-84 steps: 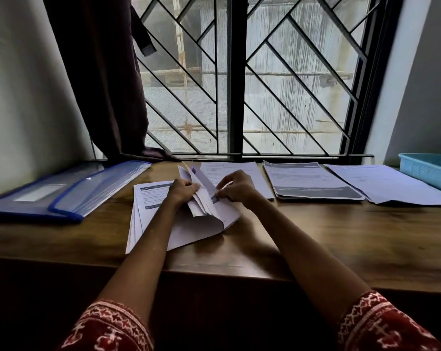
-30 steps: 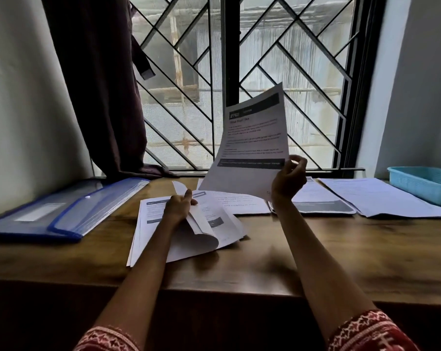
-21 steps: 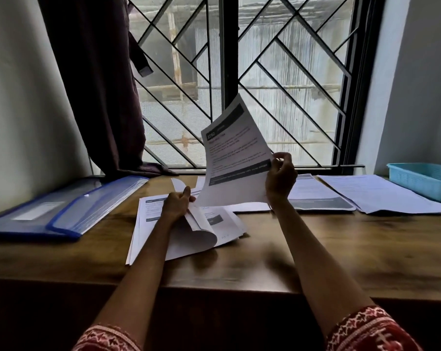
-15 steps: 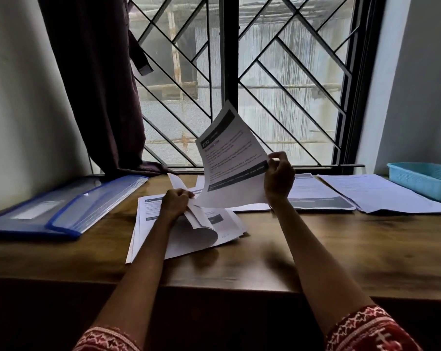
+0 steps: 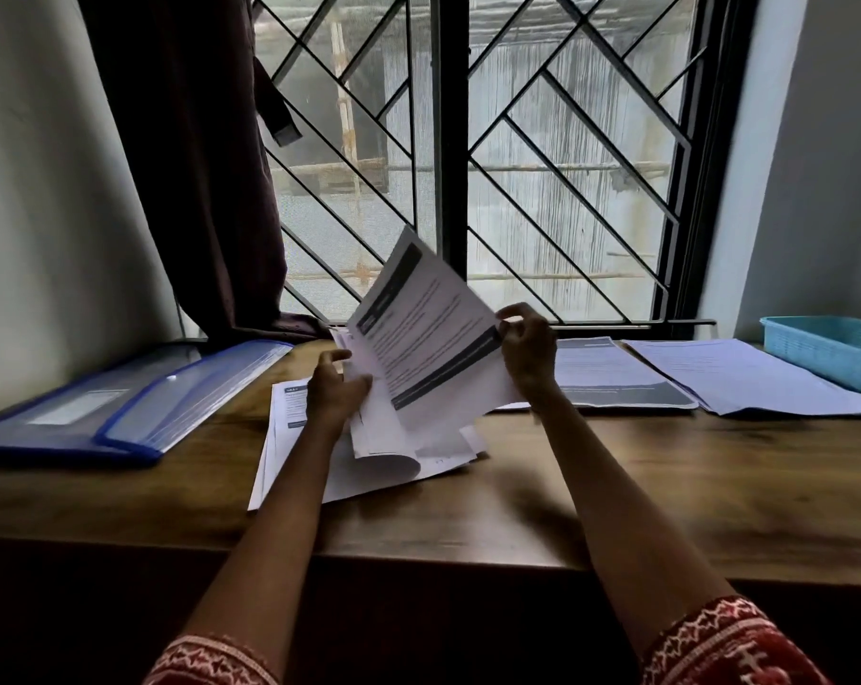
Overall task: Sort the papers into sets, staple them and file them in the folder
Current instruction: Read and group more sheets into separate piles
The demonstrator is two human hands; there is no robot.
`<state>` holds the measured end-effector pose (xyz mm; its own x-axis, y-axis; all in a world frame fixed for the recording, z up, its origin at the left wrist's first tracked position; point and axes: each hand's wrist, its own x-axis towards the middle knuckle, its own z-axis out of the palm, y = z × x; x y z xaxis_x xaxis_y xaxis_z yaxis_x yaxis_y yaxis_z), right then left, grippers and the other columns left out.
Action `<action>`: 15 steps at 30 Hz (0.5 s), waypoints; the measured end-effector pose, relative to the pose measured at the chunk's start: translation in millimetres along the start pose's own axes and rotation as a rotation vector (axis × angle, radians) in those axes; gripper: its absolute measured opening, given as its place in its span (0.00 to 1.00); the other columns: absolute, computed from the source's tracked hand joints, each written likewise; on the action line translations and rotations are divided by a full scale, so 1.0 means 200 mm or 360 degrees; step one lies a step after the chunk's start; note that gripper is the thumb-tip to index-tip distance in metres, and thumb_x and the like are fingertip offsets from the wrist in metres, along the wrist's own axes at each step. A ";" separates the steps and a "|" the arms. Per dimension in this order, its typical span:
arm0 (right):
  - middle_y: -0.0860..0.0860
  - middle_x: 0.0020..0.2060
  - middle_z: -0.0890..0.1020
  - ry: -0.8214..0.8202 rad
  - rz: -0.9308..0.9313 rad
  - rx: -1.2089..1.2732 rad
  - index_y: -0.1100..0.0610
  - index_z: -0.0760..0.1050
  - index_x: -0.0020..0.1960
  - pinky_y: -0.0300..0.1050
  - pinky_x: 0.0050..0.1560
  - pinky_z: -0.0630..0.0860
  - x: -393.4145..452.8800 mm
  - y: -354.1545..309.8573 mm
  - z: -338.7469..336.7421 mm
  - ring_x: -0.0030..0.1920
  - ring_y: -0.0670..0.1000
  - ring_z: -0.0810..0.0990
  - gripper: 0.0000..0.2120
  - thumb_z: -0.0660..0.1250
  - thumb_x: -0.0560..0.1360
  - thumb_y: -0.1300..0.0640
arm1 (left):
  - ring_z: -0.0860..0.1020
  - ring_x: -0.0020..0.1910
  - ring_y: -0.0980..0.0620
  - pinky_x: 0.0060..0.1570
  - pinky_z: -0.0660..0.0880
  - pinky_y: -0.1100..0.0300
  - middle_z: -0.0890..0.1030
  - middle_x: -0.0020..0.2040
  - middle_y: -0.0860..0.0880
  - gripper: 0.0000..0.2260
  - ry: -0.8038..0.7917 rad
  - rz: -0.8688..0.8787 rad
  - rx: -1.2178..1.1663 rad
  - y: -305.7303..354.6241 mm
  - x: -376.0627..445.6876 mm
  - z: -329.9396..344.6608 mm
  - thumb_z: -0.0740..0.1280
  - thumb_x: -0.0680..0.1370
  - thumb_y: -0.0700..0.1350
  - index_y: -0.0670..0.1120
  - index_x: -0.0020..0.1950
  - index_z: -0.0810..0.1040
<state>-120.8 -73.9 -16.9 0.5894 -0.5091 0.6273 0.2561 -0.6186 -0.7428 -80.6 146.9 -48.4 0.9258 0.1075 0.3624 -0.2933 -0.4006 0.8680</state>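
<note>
My right hand pinches the right edge of a printed sheet with dark bands, held tilted above the desk. My left hand rests on the pile of papers in front of me and holds up several curled-back pages. The raised sheet's lower edge hangs over those lifted pages. Two further paper sets lie to the right: one with a dark footer and a plain one. A blue translucent folder lies at the left.
The wooden desk runs under a barred window. A turquoise plastic basket stands at the far right. A dark curtain hangs at the left, down to the desk behind the folder.
My right hand pulled one sheet out of the pile and raised it. It has since lowered and tilted the sheet leftward toward the pages my left hand keeps lifted.
</note>
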 end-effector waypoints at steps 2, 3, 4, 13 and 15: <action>0.59 0.47 0.83 -0.0205 0.0081 0.0041 0.60 0.79 0.51 0.48 0.50 0.77 -0.02 0.01 0.04 0.49 0.57 0.82 0.07 0.64 0.75 0.63 | 0.75 0.59 0.41 0.55 0.71 0.54 0.74 0.64 0.41 0.23 0.0051 0.0000 -0.0038 0.00 0.01 0.00 0.72 0.71 0.40 0.42 0.65 0.70; 0.58 0.49 0.83 -0.0312 0.0119 0.0052 0.61 0.79 0.52 0.47 0.51 0.77 -0.03 0.00 0.05 0.50 0.56 0.81 0.08 0.64 0.75 0.63 | 0.74 0.60 0.41 0.55 0.71 0.54 0.74 0.64 0.41 0.24 0.0077 -0.0007 -0.0046 0.00 0.01 -0.01 0.73 0.71 0.41 0.42 0.65 0.70; 0.58 0.50 0.83 -0.0413 0.0147 0.0063 0.61 0.79 0.52 0.47 0.50 0.76 -0.05 0.00 0.07 0.50 0.55 0.81 0.08 0.64 0.75 0.62 | 0.74 0.60 0.41 0.56 0.71 0.54 0.74 0.64 0.41 0.24 0.0106 -0.0013 -0.0054 0.00 0.01 -0.01 0.73 0.71 0.42 0.42 0.65 0.70; 0.54 0.47 0.77 -0.1159 0.0202 -0.0071 0.55 0.69 0.65 0.46 0.44 0.78 -0.17 -0.06 0.14 0.47 0.52 0.76 0.20 0.65 0.74 0.65 | 0.71 0.64 0.41 0.59 0.69 0.55 0.72 0.67 0.40 0.18 0.0054 0.0025 -0.0222 0.02 0.02 0.02 0.64 0.78 0.42 0.38 0.66 0.68; 0.50 0.40 0.75 -0.1196 0.0142 -0.0092 0.55 0.70 0.64 0.39 0.35 0.72 -0.17 -0.06 0.13 0.38 0.48 0.74 0.19 0.64 0.75 0.66 | 0.70 0.65 0.41 0.60 0.68 0.56 0.72 0.67 0.40 0.15 -0.0030 0.0035 -0.0174 0.01 0.03 0.04 0.58 0.81 0.38 0.37 0.67 0.68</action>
<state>-123.7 -33.4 -35.8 0.9747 -0.0267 0.2218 0.1548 -0.6350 -0.7568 -73.9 140.4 -47.5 0.9228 0.0822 0.3764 -0.3371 -0.3010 0.8921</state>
